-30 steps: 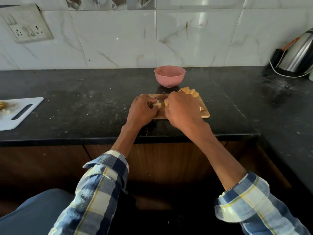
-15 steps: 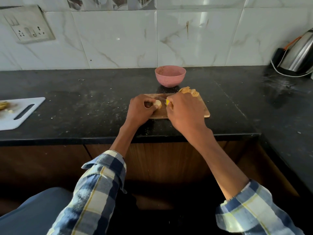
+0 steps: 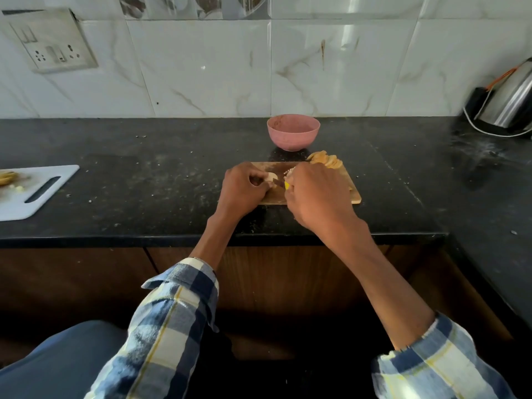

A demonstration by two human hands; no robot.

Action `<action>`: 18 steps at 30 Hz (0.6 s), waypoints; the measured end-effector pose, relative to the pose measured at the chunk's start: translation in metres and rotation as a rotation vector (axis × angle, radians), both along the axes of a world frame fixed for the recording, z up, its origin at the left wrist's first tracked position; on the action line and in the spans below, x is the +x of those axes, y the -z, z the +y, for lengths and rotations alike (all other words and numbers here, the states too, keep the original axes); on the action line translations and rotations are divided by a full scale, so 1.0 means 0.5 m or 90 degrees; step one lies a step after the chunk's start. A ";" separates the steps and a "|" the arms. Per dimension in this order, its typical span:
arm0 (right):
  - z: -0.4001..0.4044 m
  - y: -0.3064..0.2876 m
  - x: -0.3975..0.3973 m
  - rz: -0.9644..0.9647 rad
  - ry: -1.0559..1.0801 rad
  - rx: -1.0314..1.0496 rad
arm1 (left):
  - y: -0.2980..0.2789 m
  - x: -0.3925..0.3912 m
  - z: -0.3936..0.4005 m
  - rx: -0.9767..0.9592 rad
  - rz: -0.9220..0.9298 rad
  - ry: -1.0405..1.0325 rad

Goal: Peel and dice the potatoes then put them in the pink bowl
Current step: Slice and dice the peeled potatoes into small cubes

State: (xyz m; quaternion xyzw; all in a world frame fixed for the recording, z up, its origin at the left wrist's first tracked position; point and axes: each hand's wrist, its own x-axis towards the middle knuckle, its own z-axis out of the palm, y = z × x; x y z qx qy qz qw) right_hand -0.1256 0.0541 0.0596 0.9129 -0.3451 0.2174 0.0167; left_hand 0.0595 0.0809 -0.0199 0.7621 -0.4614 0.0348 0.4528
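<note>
A small wooden cutting board [image 3: 355, 197] lies on the black counter. My left hand [image 3: 244, 191] pinches a pale peeled potato piece [image 3: 271, 177] on the board's left part. My right hand [image 3: 315, 194] grips a knife with a yellow handle [image 3: 286, 184]; its dark blade [image 3: 278, 183] points left and touches the potato piece. A heap of potato slices [image 3: 326, 160] sits at the board's far right corner. The pink bowl [image 3: 293, 135] stands just behind the board; nothing shows inside it.
A white cutting board [image 3: 34, 194] with some scraps lies at the counter's left edge. A steel kettle [image 3: 509, 102] with a cord stands at the far right by the wall. A wall socket [image 3: 51, 41] sits on the tiles upper left.
Both hands have stayed over the wooden board. The knife blade now shows between them, against the potato piece, where before only the handle's yellow tip showed.
</note>
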 end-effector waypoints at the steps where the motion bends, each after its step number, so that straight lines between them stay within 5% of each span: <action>1: 0.003 -0.003 -0.014 -0.003 0.001 0.005 | 0.001 0.001 -0.001 -0.001 0.002 -0.002; 18: -0.022 0.018 0.068 -0.040 -0.008 0.015 | -0.007 -0.006 0.012 -0.020 -0.005 -0.009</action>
